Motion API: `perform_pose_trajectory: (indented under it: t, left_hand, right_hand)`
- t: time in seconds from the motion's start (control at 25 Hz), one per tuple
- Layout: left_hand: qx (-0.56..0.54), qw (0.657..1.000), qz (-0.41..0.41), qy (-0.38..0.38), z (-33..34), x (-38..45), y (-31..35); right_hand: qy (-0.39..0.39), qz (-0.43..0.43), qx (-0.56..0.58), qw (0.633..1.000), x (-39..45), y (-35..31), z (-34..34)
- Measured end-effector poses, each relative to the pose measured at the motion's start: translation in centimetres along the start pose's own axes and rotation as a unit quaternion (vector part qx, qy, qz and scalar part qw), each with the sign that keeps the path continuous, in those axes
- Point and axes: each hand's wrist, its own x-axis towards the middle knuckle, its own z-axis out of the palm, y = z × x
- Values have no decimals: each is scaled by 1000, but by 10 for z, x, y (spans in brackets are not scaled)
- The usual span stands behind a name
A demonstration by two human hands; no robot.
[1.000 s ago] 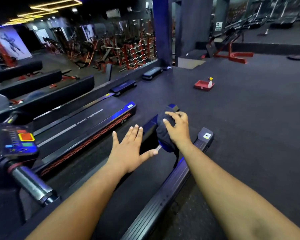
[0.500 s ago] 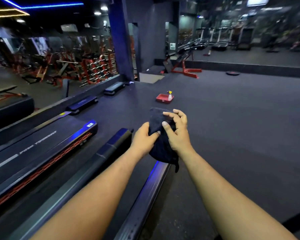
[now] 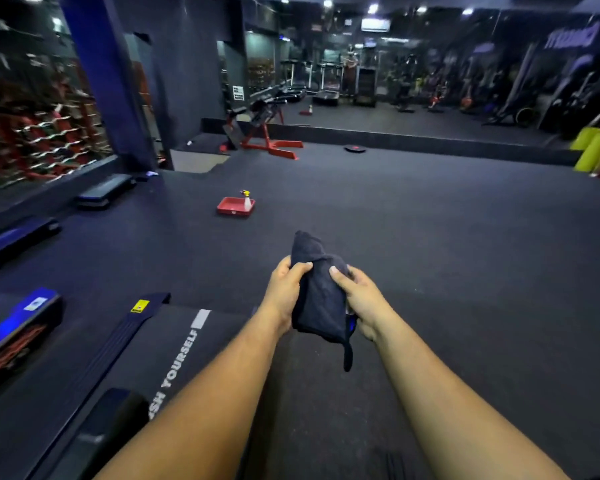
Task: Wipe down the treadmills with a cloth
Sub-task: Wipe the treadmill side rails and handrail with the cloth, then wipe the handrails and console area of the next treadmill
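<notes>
1. The dark blue soft cloth (image 3: 321,292) is held up in the air between both hands, above the end of the black treadmill belt with white letters (image 3: 174,348). It touches no surface, so I judge it is being folded or turned to a fresh side.
2. The left hand (image 3: 284,292) grips its left edge, thumb curled over the front.
3. The right hand (image 3: 359,297) pinches the right side, fingers bent around the fabric.
4. A loose corner hangs down below.

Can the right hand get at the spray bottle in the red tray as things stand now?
Probably not yet. The right hand grips the dark cloth together with the left hand, and the spray bottle stands far ahead across bare floor; nothing blocks the path.
</notes>
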Motion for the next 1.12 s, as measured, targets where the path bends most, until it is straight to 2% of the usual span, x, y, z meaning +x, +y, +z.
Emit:
perform_pose_trajectory:
  t: [0.08,0.2,0.32,0.48,0.56,0.64,0.76,0.84,0.96,1.12]
  left_hand:
    - [5,1000,-11,-23,8,36,-5]
    - [36,999,-8,-22,7,95,-12]
    - [39,999,3,36,-3,163,-13]
    - [19,989,2,145,-38,218,-1]
    - [-8,981,3,193,-64,238,7]
    - [-31,969,20,245,-98,252,17]
    - [-53,947,53,313,-149,262,35]
    - [-59,931,82,352,-187,267,42]
    - [-65,897,111,423,-248,259,47]
    - [-51,851,136,505,-309,228,58]
  right_hand:
    - [47,-32,47,997,41,-3,-18]
    - [71,-59,27,995,106,-8,-32]
    - [19,-94,-16,995,189,-13,-29]
    - [-86,-89,-69,990,284,-17,6]
    - [-135,-68,-67,986,324,-22,38]
    - [-200,-7,-79,977,360,-21,85]
    - [-316,97,-118,936,396,-10,160]
    - [-365,92,-116,919,406,-1,211]
    - [-396,21,-86,914,413,4,283]
    - [-478,2,-102,872,407,4,368]
